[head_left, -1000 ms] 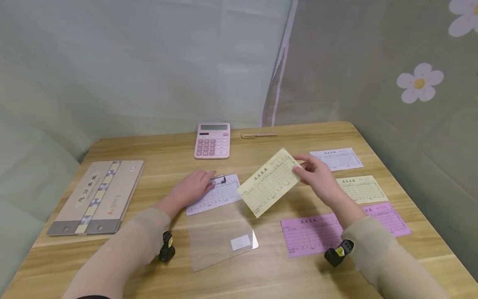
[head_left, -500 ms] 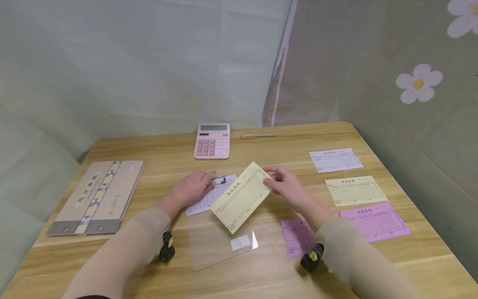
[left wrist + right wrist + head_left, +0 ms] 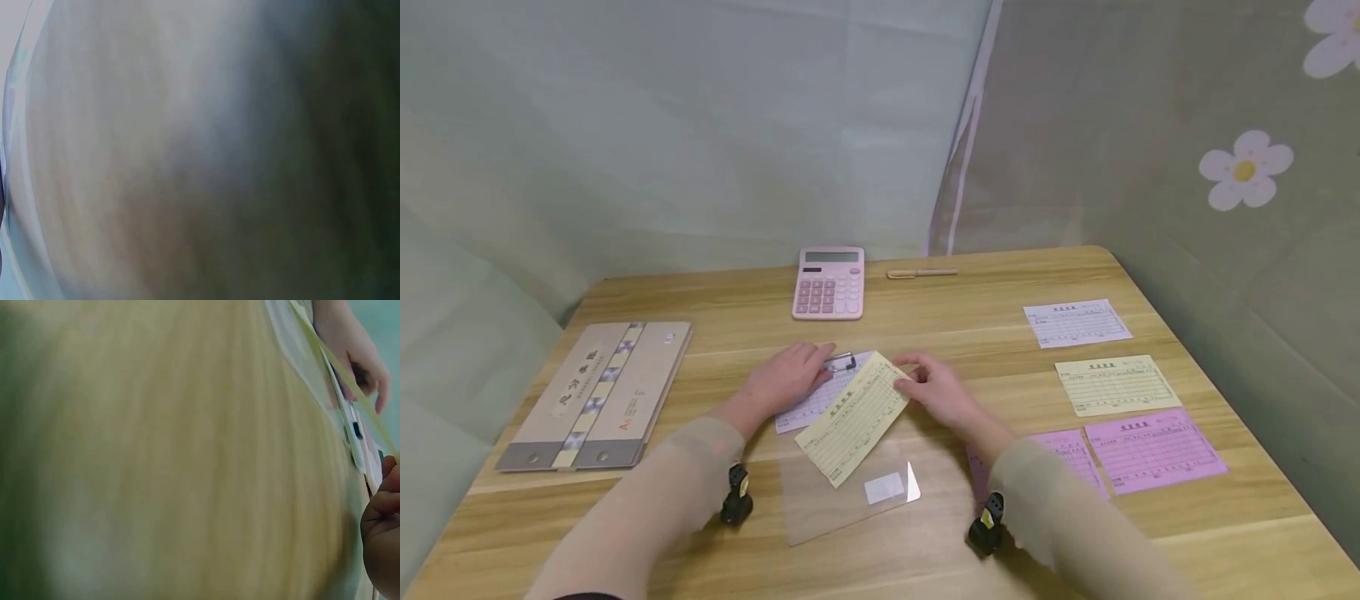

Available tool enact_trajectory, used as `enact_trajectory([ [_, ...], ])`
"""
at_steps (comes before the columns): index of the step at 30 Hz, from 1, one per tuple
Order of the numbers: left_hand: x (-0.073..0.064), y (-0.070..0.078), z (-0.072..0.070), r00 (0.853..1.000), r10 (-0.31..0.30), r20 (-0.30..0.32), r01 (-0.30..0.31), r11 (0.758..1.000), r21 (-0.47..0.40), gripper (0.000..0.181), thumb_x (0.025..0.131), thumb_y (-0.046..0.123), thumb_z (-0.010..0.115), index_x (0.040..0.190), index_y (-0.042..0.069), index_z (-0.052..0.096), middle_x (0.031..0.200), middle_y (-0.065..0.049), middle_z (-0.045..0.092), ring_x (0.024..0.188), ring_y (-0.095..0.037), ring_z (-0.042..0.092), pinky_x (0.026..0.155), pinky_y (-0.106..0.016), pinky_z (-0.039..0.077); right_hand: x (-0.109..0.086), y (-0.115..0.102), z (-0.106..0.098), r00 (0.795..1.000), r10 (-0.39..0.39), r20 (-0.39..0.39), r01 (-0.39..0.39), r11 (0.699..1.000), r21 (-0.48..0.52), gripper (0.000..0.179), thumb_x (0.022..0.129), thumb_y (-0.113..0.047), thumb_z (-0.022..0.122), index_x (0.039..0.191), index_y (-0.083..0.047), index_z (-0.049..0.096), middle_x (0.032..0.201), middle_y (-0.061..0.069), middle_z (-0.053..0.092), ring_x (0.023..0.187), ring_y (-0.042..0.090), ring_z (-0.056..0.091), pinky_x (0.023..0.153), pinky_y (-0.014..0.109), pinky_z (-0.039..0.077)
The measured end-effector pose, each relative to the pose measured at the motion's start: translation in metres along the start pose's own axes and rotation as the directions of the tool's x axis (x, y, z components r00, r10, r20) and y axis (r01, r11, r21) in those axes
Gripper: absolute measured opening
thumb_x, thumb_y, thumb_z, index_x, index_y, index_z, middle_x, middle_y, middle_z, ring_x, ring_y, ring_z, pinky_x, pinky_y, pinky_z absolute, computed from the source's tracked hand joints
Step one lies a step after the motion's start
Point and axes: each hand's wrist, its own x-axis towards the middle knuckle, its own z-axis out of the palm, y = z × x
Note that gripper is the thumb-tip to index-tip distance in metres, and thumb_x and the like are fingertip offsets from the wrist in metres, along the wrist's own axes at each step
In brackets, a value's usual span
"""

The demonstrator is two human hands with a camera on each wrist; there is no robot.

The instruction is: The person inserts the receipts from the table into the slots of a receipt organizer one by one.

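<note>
My right hand (image 3: 938, 393) pinches the right-hand corner of a yellow printed form (image 3: 848, 423), held slanted over a clear clipboard (image 3: 820, 512). In the right wrist view the same form (image 3: 350, 375) shows edge-on as a thin strip. A pale lilac-white form (image 3: 799, 412) lies on the clipboard's upper part, partly covered by the yellow one. At the board's top edge my left hand (image 3: 786, 379) grips beside the metal clip (image 3: 842, 362), finger and thumb at its left end. The left wrist view is blurred and shows none of the hand's work.
To the right lie a whitish form (image 3: 1077, 323), another yellow form (image 3: 1117, 385) and two pink forms (image 3: 1156, 450). A pink calculator (image 3: 828, 283) and a pen (image 3: 922, 272) sit at the back. A ledger binder (image 3: 597, 396) lies at the left.
My right hand has carried the yellow form left and down, from right of the clipboard to over it and the lilac-white form. The left hand has stayed at the clip.
</note>
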Motion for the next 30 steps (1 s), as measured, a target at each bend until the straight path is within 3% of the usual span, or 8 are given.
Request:
enact_trajectory([
  [6, 0.004, 0.0, -0.006, 0.998, -0.018, 0.057, 0.021, 0.999, -0.047, 0.055, 0.096, 0.032, 0.051, 0.138, -0.002, 0.039, 0.121, -0.019, 0.054, 0.114, -0.032, 0.051, 0.099, -0.044, 0.04, 0.001, -0.001, 0.012, 1.0, 0.001, -0.001, -0.001, 1.0, 0.02, 0.029, 0.088, -0.008, 0.063, 0.117, -0.009, 0.061, 0.076, 0.007, 0.057, 0.062, 0.016, 0.057, 0.057, 0.023, 0.045],
  [12, 0.009, -0.003, -0.015, 0.994, -0.004, 0.108, 0.012, 0.997, -0.078, 0.051, 0.094, 0.033, 0.054, 0.13, -0.004, 0.048, 0.117, -0.018, 0.056, 0.11, -0.031, 0.053, 0.096, -0.045, 0.042, 0.002, -0.004, 0.019, 0.999, -0.039, -0.031, 0.039, 0.999, 0.0, 0.018, 0.087, -0.006, 0.062, 0.104, -0.003, 0.065, 0.082, 0.004, 0.059, 0.062, 0.013, 0.054, 0.055, 0.023, 0.047],
  [18, 0.013, -0.006, -0.023, 0.991, 0.007, 0.133, 0.009, 0.993, -0.118, 0.04, 0.092, 0.032, 0.059, 0.116, 0.0, 0.06, 0.105, -0.012, 0.059, 0.098, -0.026, 0.057, 0.09, -0.042, 0.046, 0.003, -0.007, 0.024, 0.999, -0.031, -0.02, 0.031, 0.999, -0.026, 0.023, 0.085, -0.009, 0.064, 0.108, -0.003, 0.064, 0.076, 0.004, 0.057, 0.053, 0.012, 0.052, 0.048, 0.022, 0.043],
  [30, 0.014, -0.005, -0.021, 0.988, -0.041, 0.146, 0.064, 0.986, -0.152, 0.045, 0.089, 0.039, 0.062, 0.117, 0.004, 0.061, 0.105, -0.008, 0.058, 0.093, -0.021, 0.055, 0.084, -0.038, 0.047, 0.002, -0.005, 0.031, 1.0, 0.004, 0.015, -0.004, 1.0, -0.008, 0.031, 0.083, -0.007, 0.067, 0.113, -0.002, 0.06, 0.093, 0.008, 0.06, 0.06, 0.014, 0.06, 0.056, 0.026, 0.052],
])
